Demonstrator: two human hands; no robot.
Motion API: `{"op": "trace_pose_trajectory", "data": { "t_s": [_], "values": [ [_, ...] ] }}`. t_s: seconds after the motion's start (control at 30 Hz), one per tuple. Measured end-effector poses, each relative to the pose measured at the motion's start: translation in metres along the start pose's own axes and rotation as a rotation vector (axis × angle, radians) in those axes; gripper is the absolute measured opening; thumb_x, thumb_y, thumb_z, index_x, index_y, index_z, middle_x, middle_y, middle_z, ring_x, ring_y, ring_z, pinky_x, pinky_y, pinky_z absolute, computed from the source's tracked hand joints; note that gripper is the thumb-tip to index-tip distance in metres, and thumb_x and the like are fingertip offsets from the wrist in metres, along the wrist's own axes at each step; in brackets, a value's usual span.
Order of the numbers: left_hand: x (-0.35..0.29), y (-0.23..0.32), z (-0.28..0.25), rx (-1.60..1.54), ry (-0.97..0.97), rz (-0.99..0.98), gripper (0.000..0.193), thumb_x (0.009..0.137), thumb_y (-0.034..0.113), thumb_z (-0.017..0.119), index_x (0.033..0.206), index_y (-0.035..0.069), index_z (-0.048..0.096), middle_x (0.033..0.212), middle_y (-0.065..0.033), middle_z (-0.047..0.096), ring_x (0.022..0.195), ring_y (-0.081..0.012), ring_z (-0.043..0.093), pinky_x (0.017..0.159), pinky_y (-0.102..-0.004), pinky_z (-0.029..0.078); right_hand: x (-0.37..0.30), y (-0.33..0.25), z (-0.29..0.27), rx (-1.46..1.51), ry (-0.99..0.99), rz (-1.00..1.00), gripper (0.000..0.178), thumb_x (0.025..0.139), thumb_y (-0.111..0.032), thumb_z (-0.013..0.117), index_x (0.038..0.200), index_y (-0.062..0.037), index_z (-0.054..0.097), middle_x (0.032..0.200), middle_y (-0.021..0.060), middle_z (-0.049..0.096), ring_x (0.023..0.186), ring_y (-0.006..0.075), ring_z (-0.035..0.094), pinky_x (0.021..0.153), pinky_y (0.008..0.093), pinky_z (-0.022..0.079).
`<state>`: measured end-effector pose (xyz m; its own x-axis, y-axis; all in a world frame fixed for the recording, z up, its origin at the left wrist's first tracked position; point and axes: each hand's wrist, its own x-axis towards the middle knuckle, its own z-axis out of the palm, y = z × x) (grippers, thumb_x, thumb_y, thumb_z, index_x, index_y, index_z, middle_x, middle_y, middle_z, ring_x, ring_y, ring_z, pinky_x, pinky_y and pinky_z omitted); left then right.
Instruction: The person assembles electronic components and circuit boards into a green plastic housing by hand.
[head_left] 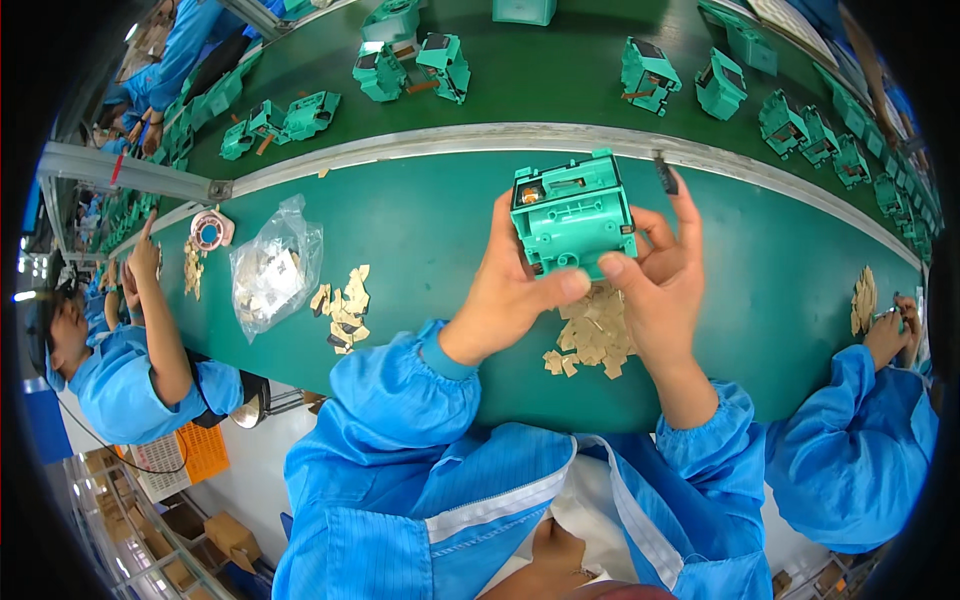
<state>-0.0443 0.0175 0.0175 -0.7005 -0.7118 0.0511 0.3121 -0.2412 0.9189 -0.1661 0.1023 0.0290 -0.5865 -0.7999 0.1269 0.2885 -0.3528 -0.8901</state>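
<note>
A: What do the two hands hold?

B: Both hold one green plastic housing, lifted above the green table. The left hand has its fingers closed around the left side of the housing, with the thumb pressed on the lower edge. The right hand grips the right side; its thumb is on the lower right corner, and the index finger points up beside a small dark part. I cannot tell if that finger touches the dark part.

A: What is under the hands?

B: A pile of small tan pieces lies on the table, just below the housing. A second pile of tan pieces is further left, beside a clear plastic bag. Near the bag there is a round pink tape roll.

A: And behind?

B: A metal rail separates the table from a dark green belt, where many similar green housings stand in a row.

A: Is somebody else there?

B: Yes, a person in a blue coat on the left side reaches to the table, and another blue sleeve is on the right, near a few more tan pieces
</note>
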Motion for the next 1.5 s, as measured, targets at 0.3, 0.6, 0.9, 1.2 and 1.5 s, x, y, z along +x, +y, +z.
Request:
{"op": "trace_pose_trajectory", "data": {
  "t_s": [0.3,0.6,0.9,1.2,1.5],
  "values": [
    [0.0,0.019,-0.012,-0.382,0.145,-0.184,0.055,0.082,0.005,0.067,0.127,0.003,0.035,0.116,-0.0122,0.055,0.108,-0.0217,0.057,0.09,-0.0367,0.049,0.007,-0.004,-0.009,-0.227,0.096,-0.09,0.069,0.084,-0.01,0.066,0.141,-0.0072,0.026,0.123,0.0158,0.052,0.11,0.0267,0.053,0.089,0.0366,0.048],
    [-0.002,0.01,-0.004,-0.37,0.088,-0.235,0.063,0.08,0.004,0.07,0.131,0.003,0.033,0.121,-0.0117,0.052,0.11,-0.022,0.055,0.091,-0.038,0.049,0.007,0.001,-0.008,0.211,-0.073,0.346,0.072,0.081,-0.007,0.069,0.14,-0.0026,0.027,0.099,0.0102,0.062,0.096,0.018,0.058,0.085,0.0315,0.046],
    [0.005,0.022,-0.009,-0.325,0.127,-0.227,0.059,0.077,0.004,0.068,0.128,0.001,0.037,0.112,-0.0134,0.057,0.101,-0.0242,0.06,0.088,-0.0394,0.05,0.012,-0.011,-0.018,-0.172,0.134,-0.004,0.024,0.085,0.001,0.062,0.107,0.0014,0.056,0.1,0.0119,0.062,0.093,0.016,0.059,0.079,0.028,0.048],
    [0.0,0.018,-0.007,-0.12,0.222,-0.121,0.069,0.074,-0.002,0.073,0.127,0.001,0.029,0.114,-0.0142,0.054,0.103,-0.021,0.06,0.084,-0.0341,0.053,0.005,-0.011,-0.017,-0.15,-0.057,0.284,0.011,0.08,0.002,0.068,0.087,0.002,0.06,0.085,0.0081,0.065,0.077,0.0104,0.06,0.069,0.0232,0.049],
    [-0.002,0.016,-0.008,0.002,0.219,-0.125,0.07,0.074,0.0,0.073,0.128,0.0,0.028,0.115,-0.0144,0.052,0.103,-0.0206,0.059,0.084,-0.0317,0.053,0.004,-0.01,-0.012,-0.189,-0.09,0.333,0.015,0.077,0.007,0.069,0.089,0.0035,0.059,0.085,0.009,0.065,0.076,0.0112,0.062,0.069,0.0231,0.051]
  ]
}}
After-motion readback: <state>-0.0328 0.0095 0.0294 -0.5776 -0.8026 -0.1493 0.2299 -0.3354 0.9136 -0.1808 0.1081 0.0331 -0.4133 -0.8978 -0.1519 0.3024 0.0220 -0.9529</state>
